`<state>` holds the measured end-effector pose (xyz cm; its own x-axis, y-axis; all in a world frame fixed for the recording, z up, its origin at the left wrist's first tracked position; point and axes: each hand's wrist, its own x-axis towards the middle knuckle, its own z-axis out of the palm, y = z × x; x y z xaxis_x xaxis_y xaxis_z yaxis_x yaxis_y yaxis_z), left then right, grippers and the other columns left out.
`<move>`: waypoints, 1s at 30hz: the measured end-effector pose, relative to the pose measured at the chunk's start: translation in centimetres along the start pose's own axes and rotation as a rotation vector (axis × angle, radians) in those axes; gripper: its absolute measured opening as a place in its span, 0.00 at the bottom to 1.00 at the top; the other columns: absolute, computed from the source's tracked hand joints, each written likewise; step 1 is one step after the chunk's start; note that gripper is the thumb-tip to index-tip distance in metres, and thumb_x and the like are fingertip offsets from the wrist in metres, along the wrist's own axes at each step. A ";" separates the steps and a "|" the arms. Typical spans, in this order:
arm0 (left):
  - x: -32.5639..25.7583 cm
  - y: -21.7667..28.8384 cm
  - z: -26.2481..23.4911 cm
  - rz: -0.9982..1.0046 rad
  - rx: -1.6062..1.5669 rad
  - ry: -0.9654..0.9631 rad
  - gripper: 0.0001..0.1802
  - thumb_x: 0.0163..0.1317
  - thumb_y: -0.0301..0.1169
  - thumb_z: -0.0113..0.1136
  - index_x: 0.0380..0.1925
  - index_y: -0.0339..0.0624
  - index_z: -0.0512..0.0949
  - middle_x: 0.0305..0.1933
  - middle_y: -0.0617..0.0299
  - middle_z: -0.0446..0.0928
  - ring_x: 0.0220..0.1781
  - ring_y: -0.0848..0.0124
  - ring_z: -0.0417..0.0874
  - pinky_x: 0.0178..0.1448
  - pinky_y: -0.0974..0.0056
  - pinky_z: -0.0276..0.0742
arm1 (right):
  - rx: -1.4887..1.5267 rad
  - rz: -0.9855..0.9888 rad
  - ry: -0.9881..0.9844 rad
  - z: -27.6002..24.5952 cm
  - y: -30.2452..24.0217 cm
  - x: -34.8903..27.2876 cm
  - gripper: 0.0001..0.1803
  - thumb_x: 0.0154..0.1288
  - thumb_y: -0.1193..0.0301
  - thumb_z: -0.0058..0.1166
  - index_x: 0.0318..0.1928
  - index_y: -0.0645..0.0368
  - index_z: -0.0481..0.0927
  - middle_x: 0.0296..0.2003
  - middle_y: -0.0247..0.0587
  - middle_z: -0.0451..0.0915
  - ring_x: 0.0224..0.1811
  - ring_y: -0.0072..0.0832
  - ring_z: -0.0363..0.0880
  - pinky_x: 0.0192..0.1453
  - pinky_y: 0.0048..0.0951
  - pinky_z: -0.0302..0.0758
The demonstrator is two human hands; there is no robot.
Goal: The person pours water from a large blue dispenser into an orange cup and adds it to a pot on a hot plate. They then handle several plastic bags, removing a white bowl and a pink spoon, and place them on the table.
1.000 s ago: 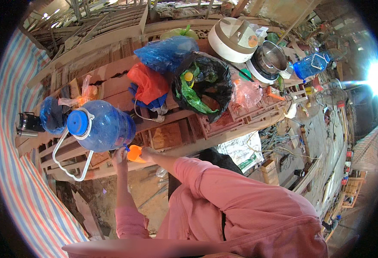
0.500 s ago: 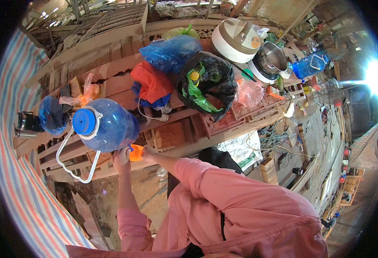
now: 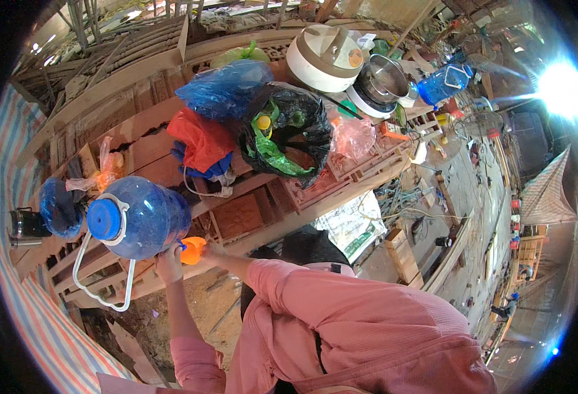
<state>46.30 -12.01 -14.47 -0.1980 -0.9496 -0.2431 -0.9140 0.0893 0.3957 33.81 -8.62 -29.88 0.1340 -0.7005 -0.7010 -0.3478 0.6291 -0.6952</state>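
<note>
A large translucent blue water jug (image 3: 151,220) with a blue cap and a white carrying handle lies tilted on the wooden planks, at the left. My left hand (image 3: 168,265) is at its lower end, fingers closed at the small blue tap (image 3: 182,245); the jug hides some of the fingertips. With my right hand (image 3: 214,253) I hold an orange cup (image 3: 193,250) right beside that tap. What is inside the cup cannot be seen.
Beyond the jug lie a red bag (image 3: 200,139), a blue plastic bag (image 3: 224,88) and a black bag (image 3: 246,141). Farther right stand a rice cooker (image 3: 322,59), a pot (image 3: 382,80) and another blue jug (image 3: 443,85). A dark flask (image 3: 26,224) stands far left.
The view has shifted, so the bench and its things appear farther left. Both hands keep their places at the tap and on the orange cup.
</note>
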 end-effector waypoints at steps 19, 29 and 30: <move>-0.7 2.0 -2.2 0.059 0.077 0.046 0.11 0.62 0.40 0.58 0.41 0.54 0.83 0.45 0.62 0.83 0.46 0.58 0.83 0.45 0.53 0.78 | 0.189 0.111 0.059 0.2 4.1 -2.7 0.15 0.62 0.68 0.59 0.47 0.59 0.76 0.40 0.36 0.79 0.43 0.30 0.77 0.49 0.35 0.72; -0.9 1.1 -1.5 -0.013 0.028 -0.069 0.12 0.63 0.41 0.58 0.44 0.55 0.83 0.48 0.57 0.82 0.49 0.54 0.82 0.48 0.53 0.78 | 0.204 0.035 0.082 0.0 4.4 -1.5 0.16 0.55 0.62 0.62 0.41 0.57 0.83 0.35 0.45 0.84 0.37 0.34 0.84 0.41 0.38 0.77; -1.3 0.8 -1.4 -0.005 -0.035 -0.073 0.14 0.65 0.39 0.56 0.47 0.50 0.82 0.52 0.55 0.81 0.53 0.55 0.81 0.54 0.54 0.77 | 0.184 0.015 0.060 -0.3 3.9 -1.1 0.16 0.55 0.62 0.62 0.41 0.57 0.83 0.35 0.45 0.84 0.38 0.34 0.84 0.42 0.37 0.77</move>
<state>46.33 -11.15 -12.61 -0.2200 -0.9255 -0.3085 -0.9025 0.0731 0.4244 32.07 -5.45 -31.76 0.0722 -0.7060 -0.7045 -0.1730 0.6868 -0.7060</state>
